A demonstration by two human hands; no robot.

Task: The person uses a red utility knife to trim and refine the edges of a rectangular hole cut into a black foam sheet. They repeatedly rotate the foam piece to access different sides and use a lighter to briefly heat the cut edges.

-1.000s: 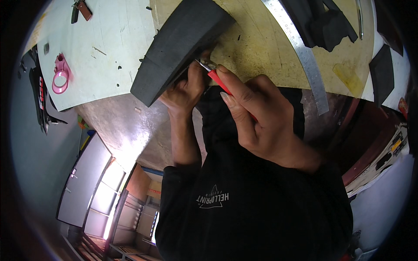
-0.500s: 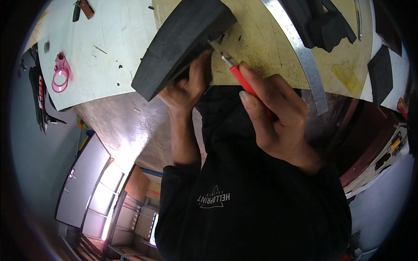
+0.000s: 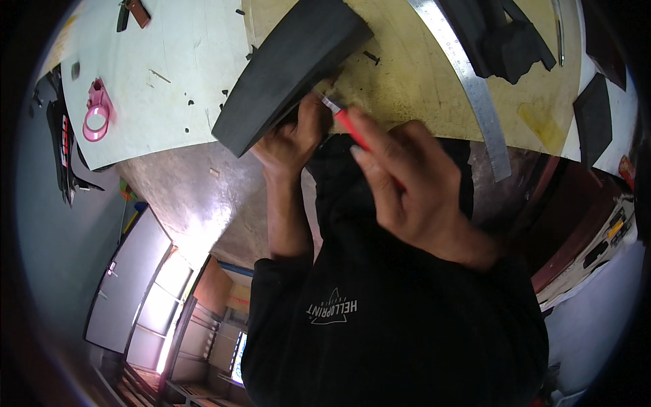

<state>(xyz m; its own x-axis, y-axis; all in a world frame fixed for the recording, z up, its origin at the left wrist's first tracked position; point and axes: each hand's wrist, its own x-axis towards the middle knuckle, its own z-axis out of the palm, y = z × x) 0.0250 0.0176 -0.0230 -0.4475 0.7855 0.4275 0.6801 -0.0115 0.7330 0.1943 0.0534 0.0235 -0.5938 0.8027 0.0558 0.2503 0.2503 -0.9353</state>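
Note:
A long, curved black block (image 3: 295, 68), which looks like foam, is tilted over the near edge of the table. My left hand (image 3: 288, 142) grips it from below on its near side, with the thumb up along its lower edge and the other fingers partly hidden behind it. In my right hand (image 3: 417, 180) is a red-handled craft knife (image 3: 351, 127), held like a pen. Its blade reaches the block's near edge, close to my left thumb. A dark shaving (image 3: 371, 58) lies just right of the block.
A steel ruler (image 3: 468, 74) lies on the yellowish mat (image 3: 407, 74), with black offcuts (image 3: 512, 51) to its right. A pink tape dispenser (image 3: 97, 115) stands at the left, and a brown-and-black item (image 3: 135, 13) at the far left. Small dark crumbs are scattered beside the block.
The knife and my right hand have moved left and slightly nearer along the block's edge. The block has shifted slightly right, and more dark scraps show around it.

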